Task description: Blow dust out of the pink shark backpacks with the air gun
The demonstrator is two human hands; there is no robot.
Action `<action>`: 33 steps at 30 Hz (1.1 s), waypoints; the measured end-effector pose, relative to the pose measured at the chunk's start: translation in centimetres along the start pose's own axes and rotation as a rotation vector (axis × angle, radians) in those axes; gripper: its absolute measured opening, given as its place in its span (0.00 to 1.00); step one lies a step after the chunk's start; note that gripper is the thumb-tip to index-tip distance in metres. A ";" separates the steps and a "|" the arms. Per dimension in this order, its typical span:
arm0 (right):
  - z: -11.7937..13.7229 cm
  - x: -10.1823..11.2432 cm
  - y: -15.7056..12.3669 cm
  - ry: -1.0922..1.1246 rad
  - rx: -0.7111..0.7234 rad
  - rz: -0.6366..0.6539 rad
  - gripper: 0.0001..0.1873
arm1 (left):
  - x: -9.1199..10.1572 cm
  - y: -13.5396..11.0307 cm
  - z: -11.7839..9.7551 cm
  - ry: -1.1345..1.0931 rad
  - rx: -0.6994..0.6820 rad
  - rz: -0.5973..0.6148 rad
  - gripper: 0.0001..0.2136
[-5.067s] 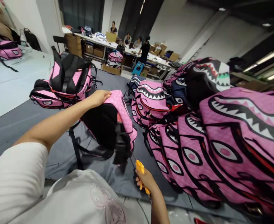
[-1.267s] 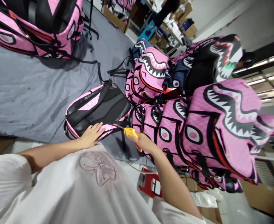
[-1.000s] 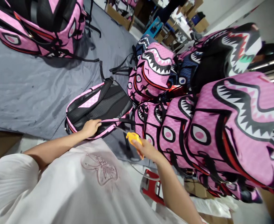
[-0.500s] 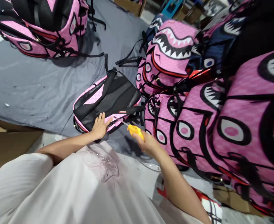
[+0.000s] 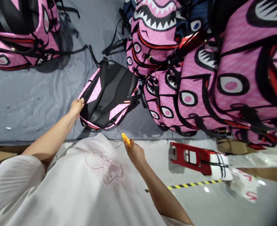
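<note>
A pink and black backpack lies on the grey-covered table with its padded back and straps facing up. At its left edge, my left hand is closed with the fingers gripping the side of the bag. My right hand is wrapped round a yellow-handled tool with a thin metal shaft, whose exact kind I cannot make out. The shaft's tip reaches the bag's lower edge near a pink panel; whether it touches or enters the fabric is unclear.
Several pink shark-face backpacks stand packed along the right. Another pink backpack sits at the upper left, on the grey cloth. On the floor at lower right are a red frame-like item and yellow-black tape.
My left hand has moved from the bag's lower edge to its left edge and closed on it. The bag has turned slightly, and the tool has moved down and left with my right hand.
</note>
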State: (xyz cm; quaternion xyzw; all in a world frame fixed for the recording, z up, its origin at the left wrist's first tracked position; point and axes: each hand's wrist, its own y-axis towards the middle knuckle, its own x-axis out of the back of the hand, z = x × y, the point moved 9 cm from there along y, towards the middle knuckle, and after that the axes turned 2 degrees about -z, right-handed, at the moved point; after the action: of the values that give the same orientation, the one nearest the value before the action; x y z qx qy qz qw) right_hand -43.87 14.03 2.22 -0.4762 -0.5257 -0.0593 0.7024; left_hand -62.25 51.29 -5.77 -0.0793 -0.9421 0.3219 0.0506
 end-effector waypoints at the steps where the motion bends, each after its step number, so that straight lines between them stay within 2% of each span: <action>1: 0.8 -0.8 0.0 -0.006 -0.013 -0.018 0.18 | 0.0 0.4 0.5 -0.034 0.103 0.018 0.05; 3: 2.2 -2.0 0.4 -0.029 -0.048 -0.066 0.17 | -0.4 0.9 0.8 -0.045 0.245 0.076 0.07; 6: 4.4 -3.2 1.6 -0.032 -0.091 -0.147 0.18 | -2.3 0.8 0.7 -0.115 0.400 0.260 0.11; 10: 7.1 -4.6 3.0 0.003 -0.084 -0.256 0.19 | -3.7 0.3 0.9 -0.160 0.488 0.374 0.15; 15: 8.0 -5.9 3.7 0.040 -0.143 -0.293 0.20 | -4.3 0.1 1.0 -0.266 0.432 0.472 0.20; 20: 7.2 -6.1 4.1 0.106 -0.237 -0.309 0.18 | -5.1 -0.5 0.8 -0.352 0.314 0.706 0.22; 23: 6.8 -6.0 4.1 0.110 -0.269 -0.315 0.19 | -5.4 -0.7 1.1 -0.368 0.302 0.787 0.26; 26: 6.5 -5.8 3.9 0.114 -0.292 -0.294 0.18 | -5.5 -0.7 1.4 -0.360 0.297 0.815 0.30; 28: 6.4 -5.6 3.6 0.120 -0.301 -0.274 0.18 | -5.4 -0.5 1.5 -0.351 0.295 0.792 0.31; 33: 6.5 -4.9 2.7 0.135 -0.301 -0.234 0.16 | -5.5 -0.7 1.4 -0.369 0.318 0.754 0.25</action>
State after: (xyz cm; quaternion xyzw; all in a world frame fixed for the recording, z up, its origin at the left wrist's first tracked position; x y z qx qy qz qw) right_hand -48.90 18.17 -3.37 -0.5064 -0.5143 -0.2501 0.6454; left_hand -57.10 48.86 -6.70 -0.3498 -0.7794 0.4674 -0.2275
